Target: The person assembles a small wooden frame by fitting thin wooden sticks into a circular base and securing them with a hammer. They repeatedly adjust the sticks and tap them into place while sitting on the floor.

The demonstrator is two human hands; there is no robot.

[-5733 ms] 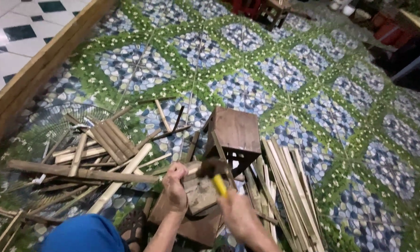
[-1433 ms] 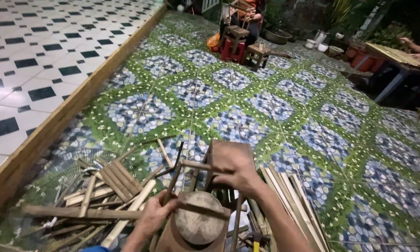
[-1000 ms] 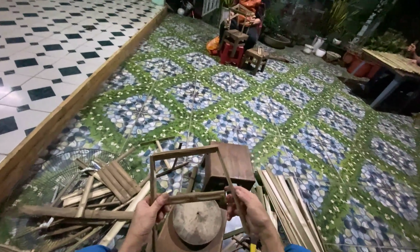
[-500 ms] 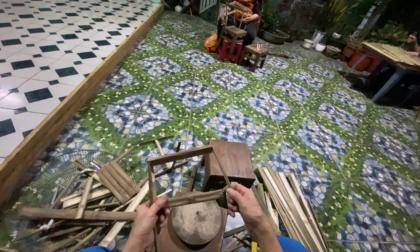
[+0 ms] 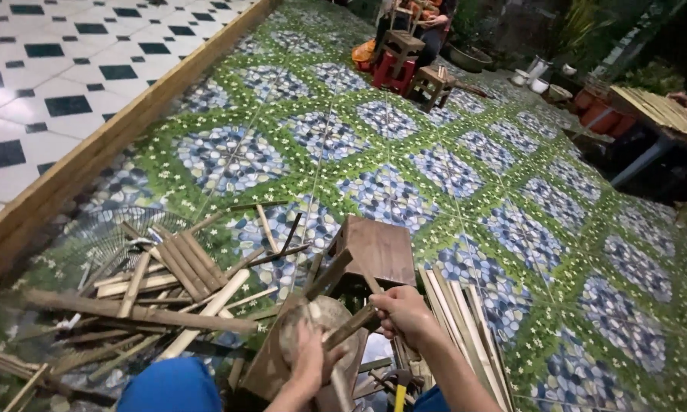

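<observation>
Both your hands, left hand (image 5: pixel 310 358) and right hand (image 5: pixel 402 311), grip the half-built wooden frame (image 5: pixel 342 305); loose slats (image 5: pixel 168 263) at 9 o'clock wait unused.

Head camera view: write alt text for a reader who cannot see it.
Both hands, the left hand and the right hand, grip a frame of wooden slats over a round wooden block. A small wooden stool and scattered slats lie on patterned floor tiles.
</observation>
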